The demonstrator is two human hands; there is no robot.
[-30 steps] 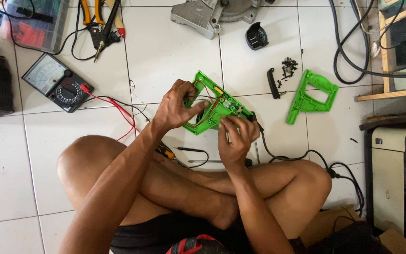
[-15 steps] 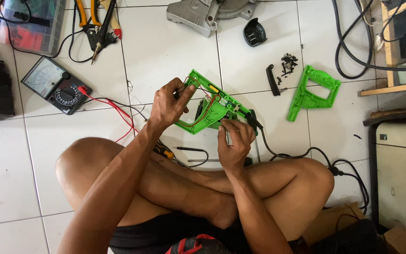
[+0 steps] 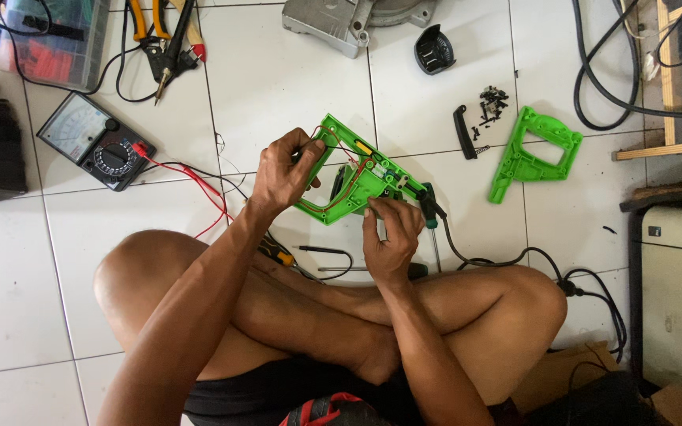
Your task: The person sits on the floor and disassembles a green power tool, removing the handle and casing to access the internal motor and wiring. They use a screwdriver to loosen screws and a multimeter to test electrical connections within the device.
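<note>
**Green handle shell held open over the tiles**

Seen from above, over crossed bare legs on a white tiled floor (image 3: 294,71). Left hand (image 3: 282,170) closed around the upper loop of a green plastic handle shell (image 3: 353,185), fingers curled through the opening. Right hand (image 3: 388,233) pinched narrow at the shell's lower edge, fingertips (image 3: 374,207) pressed to the inner parts; whether anything small sits between them, impossible to tell. Shell lifted just above the floor, between both hands, open side up, with red wires (image 3: 341,150) looped inside and a black power cord (image 3: 507,260) trailing off to the right.

Just beside the right hand, a screwdriver with a green and black grip (image 3: 429,213). Well apart to the right, the matching green half shell (image 3: 534,150) flat on the tile, near a small heap of black screws (image 3: 491,106) and a black curved piece (image 3: 461,130). To the left, an analogue multimeter (image 3: 92,142) with red lead (image 3: 191,177) running toward the knees. At the top, pliers (image 3: 159,31), a grey metal casting (image 3: 345,20) and a clear parts box (image 3: 53,39)
</note>
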